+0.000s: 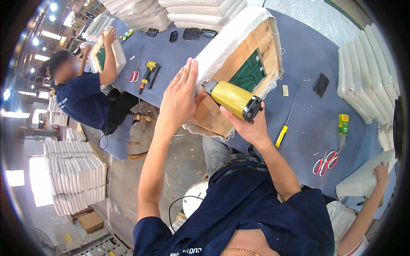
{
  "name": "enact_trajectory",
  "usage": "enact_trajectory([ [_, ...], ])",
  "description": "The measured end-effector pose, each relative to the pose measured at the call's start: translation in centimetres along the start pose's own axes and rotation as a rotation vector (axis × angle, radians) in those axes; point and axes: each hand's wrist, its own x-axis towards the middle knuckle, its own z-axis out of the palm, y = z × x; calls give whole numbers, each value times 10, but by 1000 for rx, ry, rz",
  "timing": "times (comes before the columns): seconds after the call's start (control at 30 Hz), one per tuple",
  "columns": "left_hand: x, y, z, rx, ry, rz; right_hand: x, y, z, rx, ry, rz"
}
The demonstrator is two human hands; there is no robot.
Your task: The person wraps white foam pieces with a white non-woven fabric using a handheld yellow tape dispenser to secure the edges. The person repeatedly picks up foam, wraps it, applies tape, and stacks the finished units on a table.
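Note:
A padded seat (232, 38) stands tilted up on the table in front of me. White woven cloth covers its outer side, and its wooden frame (230, 59) with green webbing (250, 73) shows on the other. My left hand (181, 91) grips its left edge, long fingers flat along the cloth and thumb over toward the wood. In my right hand (252, 126) is a yellow and black staple gun (232, 99), its nose toward the frame near my left thumb. My fingers around its grip are partly hidden. Loose cloth hangs at the frame's lower edge.
On the blue-grey table (294, 136) lie a yellow-handled screwdriver (282, 135), a phone (321, 85), red-handled scissors (322, 164), and another staple gun (149, 77). Stacked white pads (367, 72) stand at right. A co-worker (83, 94) handles a seat at left; another person's arm (367, 209) reaches in at right.

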Motion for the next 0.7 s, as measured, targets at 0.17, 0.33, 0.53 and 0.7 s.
enact_trajectory([
  [0.17, 0, 4, -2, 13, -3, 16, 9, 0, 9, 20, 23, -118],
  [0.33, -1, 8, -3, 20, -6, 1, 7, -1, 4, -116, -36, -85],
  [0.53, -2, 7, -3, -9, 9, -22, 11, 5, 6, -8, 1, -112],
  [0.7, -3, 10, -5, 5, 15, -14, 11, -1, 2, -23, 3, -122],
])
